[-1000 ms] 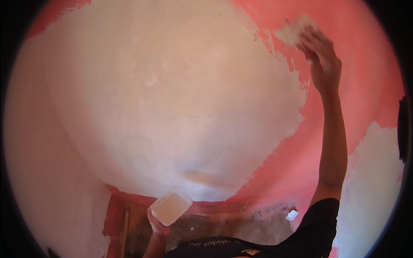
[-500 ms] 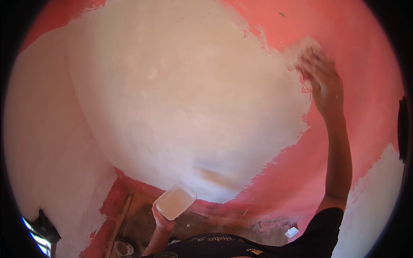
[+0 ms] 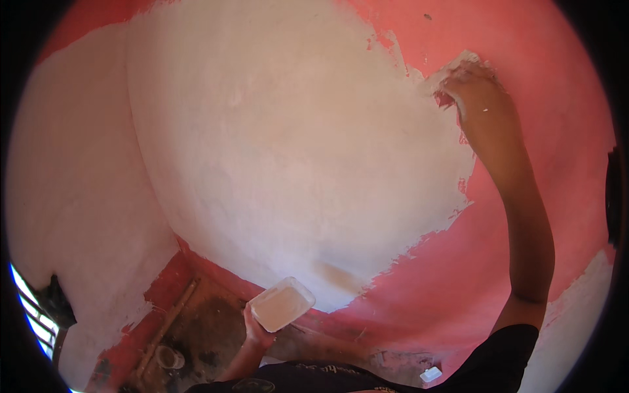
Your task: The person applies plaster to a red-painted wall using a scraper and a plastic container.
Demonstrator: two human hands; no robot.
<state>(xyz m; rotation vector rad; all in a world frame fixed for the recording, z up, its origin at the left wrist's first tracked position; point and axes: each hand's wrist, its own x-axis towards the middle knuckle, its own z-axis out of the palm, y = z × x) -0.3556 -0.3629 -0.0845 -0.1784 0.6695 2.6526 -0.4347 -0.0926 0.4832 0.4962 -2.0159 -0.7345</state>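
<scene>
My left hand (image 3: 257, 329) grips a shallow, white rectangular plastic tub (image 3: 283, 305) by its lower left side, low in front of me. Pale, cream-coloured material shows inside it. At the upper right, my right hand (image 3: 477, 84) is bent against the wall with its fingers curled. Whatever it grips is hidden behind the fingers. A fresh smear of pale putty (image 3: 438, 77) surrounds the fingertips, over the pink paint (image 3: 550, 98). To the left spreads a broad off-white coat (image 3: 282, 137) with a ragged edge against the pink.
A wall corner runs down the left side. Below it, a round pale bucket (image 3: 170, 357) stands on the brown floor (image 3: 209, 321). A small white object (image 3: 430, 374) lies low right. There is a barred window (image 3: 34, 311) at far left and a dark object (image 3: 613, 196) at the right edge.
My right wrist has turned and bent, with the hand still at about the same patch of wall. The tub in my left hand appears slightly farther right, as the whole view has shifted.
</scene>
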